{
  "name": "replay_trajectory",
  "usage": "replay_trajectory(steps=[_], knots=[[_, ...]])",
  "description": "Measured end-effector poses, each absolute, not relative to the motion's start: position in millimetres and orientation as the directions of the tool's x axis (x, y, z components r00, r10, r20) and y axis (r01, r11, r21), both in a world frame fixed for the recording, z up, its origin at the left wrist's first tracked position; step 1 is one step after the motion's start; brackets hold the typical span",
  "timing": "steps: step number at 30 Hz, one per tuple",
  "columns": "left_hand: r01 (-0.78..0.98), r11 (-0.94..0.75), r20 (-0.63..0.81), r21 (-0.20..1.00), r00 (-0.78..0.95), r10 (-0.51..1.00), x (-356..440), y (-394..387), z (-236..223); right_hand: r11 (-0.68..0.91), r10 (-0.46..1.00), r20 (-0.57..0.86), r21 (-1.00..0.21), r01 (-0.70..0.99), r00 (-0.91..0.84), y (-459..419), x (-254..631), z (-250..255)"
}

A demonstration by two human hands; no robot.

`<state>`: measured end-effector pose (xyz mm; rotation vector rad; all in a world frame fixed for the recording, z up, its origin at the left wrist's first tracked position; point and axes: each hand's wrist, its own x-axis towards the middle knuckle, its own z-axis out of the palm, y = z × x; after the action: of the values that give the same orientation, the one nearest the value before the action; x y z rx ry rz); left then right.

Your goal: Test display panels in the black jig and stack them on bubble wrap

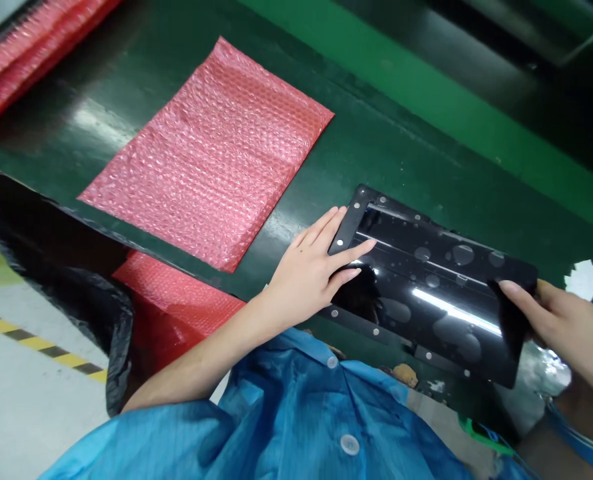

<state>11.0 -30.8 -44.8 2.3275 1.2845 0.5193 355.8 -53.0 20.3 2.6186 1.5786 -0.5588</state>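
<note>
A black rectangular display panel point(401, 293) with a glossy face and bubble-like patches under its film lies at a slant, its dark frame dotted with small round silver spots. My left hand point(311, 263) rests across its left end, fingers stretched out and apart, thumb and forefinger on the glossy face. At the opposite end my right hand point(561, 320) grips the panel, thumb on top and the other fingers mostly hidden at the edge and below. To the left of the panel, a red bubble-wrap bag point(216, 153) lies flat on the dark green table point(376, 147).
More red bubble wrap point(41, 53) is piled at the upper left. Below the table's front edge, a black plastic liner point(76, 293) surrounds further red bubble bags point(181, 293). A torn white scrap point(583, 280) sits beyond my right hand. Yellow-black tape point(41, 340) marks the floor.
</note>
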Motion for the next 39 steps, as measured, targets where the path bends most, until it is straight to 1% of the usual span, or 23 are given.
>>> replay_trajectory(steps=[1,2,3,4,6,9,11,13,15,16,18,20,22,27,30,33,34,35,36,38,39], knots=[[0.704,-0.481,0.114,0.523,0.501,0.858,11,-30,-45,-0.468,0.817,-0.395,-0.031,0.883,0.419,-48,357,22],[0.713,-0.484,0.113,0.508,0.502,0.858,10,-29,-45,-0.449,0.783,-0.455,0.061,0.892,0.425,-43,355,24],[0.722,-0.489,0.112,0.489,0.504,0.856,9,-28,-45,-0.426,0.762,-0.489,0.116,0.897,0.425,-39,351,26],[0.732,-0.498,0.111,0.466,0.510,0.853,8,-27,-44,-0.404,0.764,-0.494,0.136,0.905,0.415,-35,347,28],[0.753,-0.517,0.112,0.407,0.520,0.847,7,-27,-39,-0.391,0.792,-0.469,0.099,0.915,0.390,-32,339,29],[0.798,-0.518,0.172,0.309,0.488,0.855,20,-33,-28,-0.430,0.857,-0.344,-0.065,0.900,0.385,-28,341,26],[0.774,-0.566,0.246,0.283,0.512,0.823,41,-44,-23,-0.460,0.870,-0.280,-0.171,0.871,0.405,-25,352,20],[0.633,-0.717,0.295,0.292,0.654,0.697,69,-59,-22,-0.481,0.868,-0.282,-0.268,0.835,0.410,-20,365,14],[0.429,-0.853,0.306,0.295,0.804,0.510,100,-76,-27,-0.489,0.865,-0.300,-0.323,0.810,0.402,-16,374,8],[0.364,-0.886,0.303,0.286,0.843,0.444,113,-83,-30,-0.483,0.868,-0.303,-0.329,0.811,0.393,-13,377,5],[0.321,-0.912,0.284,0.253,0.877,0.388,134,-93,-38,-0.458,0.879,-0.284,-0.276,0.845,0.384,-9,379,1],[0.323,-0.920,0.264,0.220,0.889,0.375,144,-97,-43,-0.419,0.893,-0.262,-0.183,0.889,0.367,-6,378,-1],[0.326,-0.924,0.255,0.197,0.893,0.370,148,-96,-46,-0.386,0.902,-0.254,-0.117,0.915,0.348,-5,377,-3],[0.331,-0.928,0.242,0.172,0.899,0.366,150,-94,-42,-0.370,0.911,-0.226,-0.080,0.926,0.345,-5,376,-5],[0.294,-0.928,0.192,0.229,0.921,0.340,148,-86,-35,-0.372,0.912,-0.220,-0.090,0.924,0.346,-7,375,-7],[0.203,-0.913,0.145,0.355,0.952,0.268,140,-62,-24,-0.374,0.921,-0.168,-0.135,0.917,0.351,-11,374,-11],[0.207,-0.900,0.141,0.384,0.950,0.278,137,-51,-20,-0.380,0.922,-0.143,-0.158,0.911,0.359,-13,374,-12],[0.250,-0.886,0.141,0.391,0.935,0.326,133,-39,-17,-0.387,0.921,-0.118,-0.191,0.902,0.370,-14,374,-14],[0.330,-0.866,0.142,0.376,0.903,0.406,131,-26,-15,-0.397,0.918,-0.095,-0.230,0.889,0.385,-16,374,-15],[0.520,-0.800,0.156,0.301,0.801,0.579,127,-4,-12,-0.431,0.899,-0.078,-0.322,0.843,0.431,-19,374,-17],[0.584,-0.769,0.161,0.261,0.759,0.631,127,5,-12,-0.447,0.889,-0.080,-0.362,0.818,0.451,-20,375,-17]])
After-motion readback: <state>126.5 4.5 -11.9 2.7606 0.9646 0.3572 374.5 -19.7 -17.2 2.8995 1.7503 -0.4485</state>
